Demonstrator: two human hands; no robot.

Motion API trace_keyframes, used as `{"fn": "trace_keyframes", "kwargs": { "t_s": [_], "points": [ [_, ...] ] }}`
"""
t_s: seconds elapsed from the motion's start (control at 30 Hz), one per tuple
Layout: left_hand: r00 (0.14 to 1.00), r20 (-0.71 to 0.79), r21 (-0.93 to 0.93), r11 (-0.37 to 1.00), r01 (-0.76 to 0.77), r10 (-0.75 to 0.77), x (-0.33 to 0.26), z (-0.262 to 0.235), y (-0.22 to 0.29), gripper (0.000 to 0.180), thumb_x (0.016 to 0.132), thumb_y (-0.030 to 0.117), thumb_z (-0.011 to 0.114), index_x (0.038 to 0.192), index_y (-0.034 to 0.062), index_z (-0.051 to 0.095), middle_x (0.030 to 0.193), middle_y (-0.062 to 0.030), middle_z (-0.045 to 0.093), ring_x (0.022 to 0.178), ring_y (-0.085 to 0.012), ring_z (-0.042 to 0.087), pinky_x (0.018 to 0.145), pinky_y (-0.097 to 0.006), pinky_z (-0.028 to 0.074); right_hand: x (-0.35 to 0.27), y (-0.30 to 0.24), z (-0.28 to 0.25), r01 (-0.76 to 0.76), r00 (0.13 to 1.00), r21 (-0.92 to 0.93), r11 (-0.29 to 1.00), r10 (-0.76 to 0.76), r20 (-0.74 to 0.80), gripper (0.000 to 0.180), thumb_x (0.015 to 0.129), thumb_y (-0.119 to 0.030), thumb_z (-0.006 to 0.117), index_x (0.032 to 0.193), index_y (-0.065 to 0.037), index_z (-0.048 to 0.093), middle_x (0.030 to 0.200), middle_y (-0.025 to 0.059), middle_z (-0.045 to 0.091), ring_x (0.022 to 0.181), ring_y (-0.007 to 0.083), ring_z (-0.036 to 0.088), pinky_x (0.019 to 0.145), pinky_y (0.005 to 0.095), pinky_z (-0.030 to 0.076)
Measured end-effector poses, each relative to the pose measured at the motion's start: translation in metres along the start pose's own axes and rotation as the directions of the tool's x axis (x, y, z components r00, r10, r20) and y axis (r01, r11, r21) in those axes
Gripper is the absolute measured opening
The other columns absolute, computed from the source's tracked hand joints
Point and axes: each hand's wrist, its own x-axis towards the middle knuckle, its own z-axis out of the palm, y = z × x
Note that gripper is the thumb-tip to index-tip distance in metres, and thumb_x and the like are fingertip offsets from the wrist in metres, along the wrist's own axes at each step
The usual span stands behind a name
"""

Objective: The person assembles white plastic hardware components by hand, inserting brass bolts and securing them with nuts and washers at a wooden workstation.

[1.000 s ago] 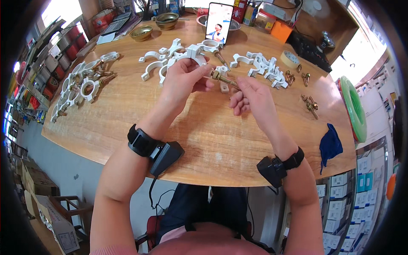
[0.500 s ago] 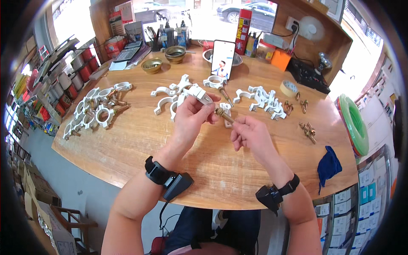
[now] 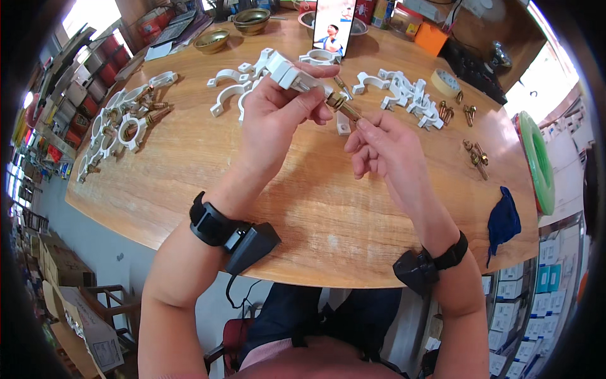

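My left hand [image 3: 274, 123] is closed around a white pipe clamp [image 3: 285, 71], thumb against its lower end. A brass-coloured expansion bolt [image 3: 347, 110] is pinched by its lower end between the thumb and fingers of my right hand [image 3: 392, 146]. The bolt's upper end meets the clamp by my left thumb; whether it is threaded in, I cannot tell. Beyond my hands lie white clamp halves [image 3: 228, 98] and a closed clamp ring [image 3: 320, 57]. More white clamp halves [image 3: 410, 96] are heaped to the right.
At left are several clamps with bolts attached [image 3: 131, 134]. Loose bolts [image 3: 478, 159], a tape roll [image 3: 445, 82] and a blue cloth [image 3: 504, 220] lie at right. Brass bowls [image 3: 211, 42] and an upright phone [image 3: 331, 44] stand at the back. The table's near edge [image 3: 328, 284] curves before me.
The view has tilted downward, so the tabletop sits higher in the picture. Both hands keep their holds, clamp and bolt still together, with my right hand a little lower relative to my left.
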Motion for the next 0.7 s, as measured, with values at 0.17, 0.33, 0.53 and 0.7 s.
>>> {"fn": "trace_keyframes", "kwargs": {
  "t_s": [0.17,0.33,0.53,0.7],
  "points": [
    [0.999,0.019,0.033,0.999,0.04,-0.041,-0.002,0.003,0.007,0.02,0.08,0.001,0.051,0.1,-0.0021,0.053,0.103,-0.0096,0.057,0.065,-0.0088,0.054,0.059,-0.023,0.047,-0.003,-0.002,-0.009,-0.187,0.956,0.132,0.973,0.149,0.253,0.024,0.086,-0.022,0.048,0.089,0.002,0.052,0.068,0.009,0.056,0.05,0.0118,0.051,0.046,0.0227,0.043],
    [0.981,-0.184,0.051,0.996,0.073,-0.062,-0.004,0.013,0.01,0.026,0.079,0.006,0.057,0.102,-0.0047,0.052,0.091,-0.008,0.06,0.066,-0.0098,0.055,0.06,-0.022,0.047,-0.005,0.0,-0.002,-0.119,0.963,0.276,0.954,0.043,0.264,0.021,0.085,-0.019,0.05,0.089,0.002,0.053,0.069,0.0084,0.057,0.05,0.0116,0.052,0.047,0.0223,0.043],
    [0.94,-0.12,0.026,0.946,0.325,-0.319,-0.012,0.016,0.008,0.025,0.082,0.012,0.054,0.103,-0.0012,0.052,0.093,-0.0059,0.057,0.078,-0.011,0.056,0.069,-0.025,0.047,-0.008,0.003,0.005,0.234,0.971,-0.026,0.972,-0.235,-0.039,0.018,0.084,-0.013,0.051,0.088,0.003,0.054,0.068,0.0081,0.057,0.053,0.01,0.054,0.048,0.021,0.043],
    [0.96,-0.11,-0.001,0.966,0.259,-0.258,-0.013,0.012,0.006,0.021,0.078,0.007,0.057,0.098,0.0003,0.054,0.092,-0.0066,0.059,0.084,-0.014,0.055,0.075,-0.027,0.045,-0.013,0.004,0.013,0.22,0.973,-0.209,0.953,-0.228,-0.017,0.019,0.084,-0.013,0.05,0.089,0.005,0.053,0.064,0.0095,0.057,0.052,0.0117,0.054,0.048,0.022,0.044]
  ]
}}
